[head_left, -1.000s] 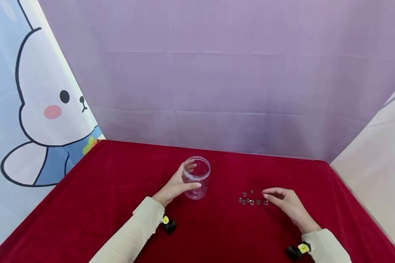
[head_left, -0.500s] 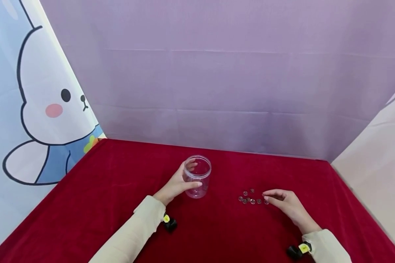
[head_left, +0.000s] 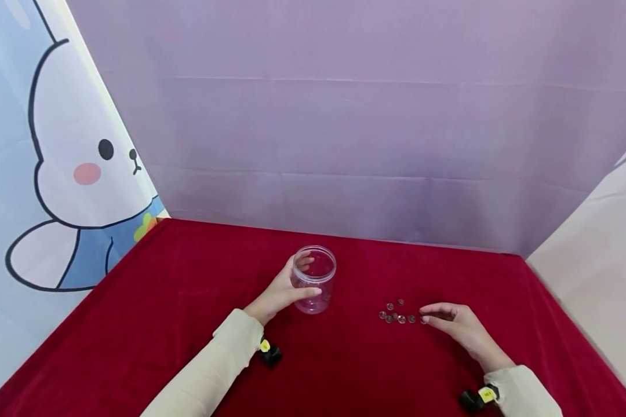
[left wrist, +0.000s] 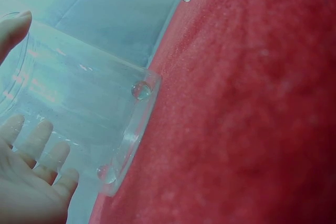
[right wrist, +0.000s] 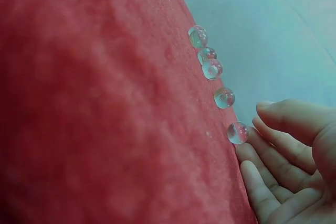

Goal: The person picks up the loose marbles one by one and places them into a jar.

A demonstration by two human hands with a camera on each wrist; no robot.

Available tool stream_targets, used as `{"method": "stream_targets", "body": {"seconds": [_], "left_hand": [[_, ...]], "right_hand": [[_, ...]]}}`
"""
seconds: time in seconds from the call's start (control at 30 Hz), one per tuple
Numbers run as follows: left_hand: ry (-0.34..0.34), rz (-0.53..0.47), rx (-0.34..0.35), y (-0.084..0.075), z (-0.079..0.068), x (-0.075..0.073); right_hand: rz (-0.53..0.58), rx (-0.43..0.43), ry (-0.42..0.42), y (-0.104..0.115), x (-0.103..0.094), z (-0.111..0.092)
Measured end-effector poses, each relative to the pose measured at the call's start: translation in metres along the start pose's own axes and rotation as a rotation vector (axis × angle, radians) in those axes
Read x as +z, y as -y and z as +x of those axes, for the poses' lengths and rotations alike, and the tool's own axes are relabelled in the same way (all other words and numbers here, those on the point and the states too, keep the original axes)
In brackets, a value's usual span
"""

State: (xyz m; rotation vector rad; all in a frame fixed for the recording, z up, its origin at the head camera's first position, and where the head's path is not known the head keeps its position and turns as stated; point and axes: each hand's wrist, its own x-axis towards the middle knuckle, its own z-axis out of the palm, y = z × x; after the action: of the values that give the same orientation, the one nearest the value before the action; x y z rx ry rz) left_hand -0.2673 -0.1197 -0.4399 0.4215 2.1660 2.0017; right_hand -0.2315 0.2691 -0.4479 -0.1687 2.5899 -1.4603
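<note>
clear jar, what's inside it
The clear jar holds two clear marbles at its bottom, seen in the left wrist view. In the head view, the left hand covers part; behind it cannot be seen.

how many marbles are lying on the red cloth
8: two marbles farther back, four marbles bunched in front of those, one marble just right of the bunch, and a last marble beside the right hand. Others could be hidden behind that hand.
</note>
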Motion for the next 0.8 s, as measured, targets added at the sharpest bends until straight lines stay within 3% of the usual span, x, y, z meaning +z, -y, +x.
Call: {"method": "stream_targets", "body": {"seconds": [0.8], "left_hand": [[0.002, 0.01, 0.003, 0.0, 0.0, 0.0]], "right_hand": [[0.016, -0.137, 0.098, -0.011, -0.003, 0.004]]}}
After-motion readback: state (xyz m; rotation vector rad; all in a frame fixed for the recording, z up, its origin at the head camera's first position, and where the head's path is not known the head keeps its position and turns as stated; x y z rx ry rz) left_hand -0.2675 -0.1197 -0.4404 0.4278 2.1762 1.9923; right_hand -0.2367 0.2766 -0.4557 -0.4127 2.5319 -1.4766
